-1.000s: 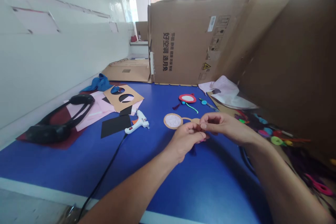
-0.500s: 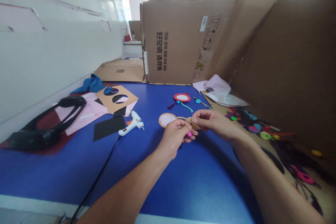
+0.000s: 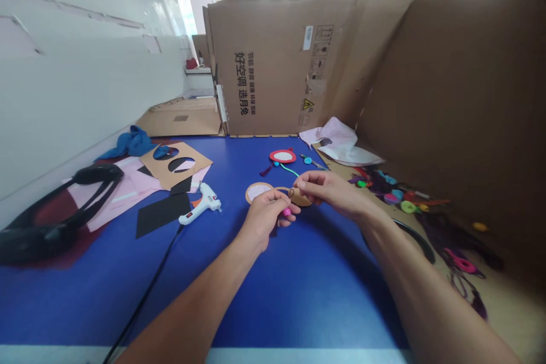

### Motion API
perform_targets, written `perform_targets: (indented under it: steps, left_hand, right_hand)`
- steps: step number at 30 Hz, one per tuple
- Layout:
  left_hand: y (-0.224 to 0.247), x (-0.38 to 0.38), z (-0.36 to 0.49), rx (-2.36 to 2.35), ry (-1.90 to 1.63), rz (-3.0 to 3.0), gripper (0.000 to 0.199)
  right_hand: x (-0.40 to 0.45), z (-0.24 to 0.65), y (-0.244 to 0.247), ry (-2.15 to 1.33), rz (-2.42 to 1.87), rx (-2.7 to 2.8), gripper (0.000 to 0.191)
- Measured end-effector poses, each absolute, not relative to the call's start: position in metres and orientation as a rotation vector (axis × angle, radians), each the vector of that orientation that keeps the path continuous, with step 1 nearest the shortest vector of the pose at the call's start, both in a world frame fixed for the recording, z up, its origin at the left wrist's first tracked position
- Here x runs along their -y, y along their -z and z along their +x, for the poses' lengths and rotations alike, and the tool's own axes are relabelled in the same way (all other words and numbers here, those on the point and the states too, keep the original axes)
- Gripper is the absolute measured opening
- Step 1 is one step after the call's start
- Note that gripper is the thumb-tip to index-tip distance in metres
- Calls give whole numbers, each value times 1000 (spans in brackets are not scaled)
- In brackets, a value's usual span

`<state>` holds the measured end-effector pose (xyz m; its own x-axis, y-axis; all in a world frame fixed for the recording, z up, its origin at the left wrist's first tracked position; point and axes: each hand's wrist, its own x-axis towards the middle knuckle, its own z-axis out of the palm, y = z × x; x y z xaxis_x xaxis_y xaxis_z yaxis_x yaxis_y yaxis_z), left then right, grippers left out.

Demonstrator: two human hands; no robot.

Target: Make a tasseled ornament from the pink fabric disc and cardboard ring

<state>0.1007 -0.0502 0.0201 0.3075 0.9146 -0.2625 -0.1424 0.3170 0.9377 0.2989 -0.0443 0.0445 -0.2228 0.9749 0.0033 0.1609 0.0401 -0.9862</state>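
My left hand [image 3: 267, 213] is closed on a dark cord, with a pink bead [image 3: 286, 212] hanging at its fingers. Just to the right, my right hand [image 3: 326, 189] pinches the other part of the thin cord, whose small loop shows between the hands. Behind them on the blue table lie a round cardboard piece with a patterned white face [image 3: 256, 190] and a plain cardboard round [image 3: 301, 198], both partly covered by my fingers. Farther back is a red-rimmed oval [image 3: 282, 156] with a blue bead, a green cord and a dark tassel.
A white glue gun [image 3: 202, 205] with a black cable lies left of my hands, near black card [image 3: 162, 215] and a cardboard sheet with two holes [image 3: 194, 154]. Coloured beads and threads lie right, beside scissors with pink handles [image 3: 463, 261]. A large carton [image 3: 273, 85] stands behind.
The view has shifted, so everything sits farther left. My hands have moved slightly apart, and a small loop of cord now shows between them.
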Motion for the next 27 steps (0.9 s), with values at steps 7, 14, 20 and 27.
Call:
perform_targets:
  steps: [7,14,20,27]
  left_hand:
    - [-23,51,101,-1053,-870,1075,4]
    - [-22,50,103,-1047,-870,1075,5]
    - [-21,48,101,-935,-855,937,12]
    - [-19,47,100,-859,-822,883,12]
  right_hand:
    - [49,292,-49,-1269,-1211,1571,51]
    - [53,286,-56,-1299,-1225,1613,47]
    - [49,288,-51,-1291,-1198,1557,39]
    - [48,290,-50,-1281,-1195,1504,39]
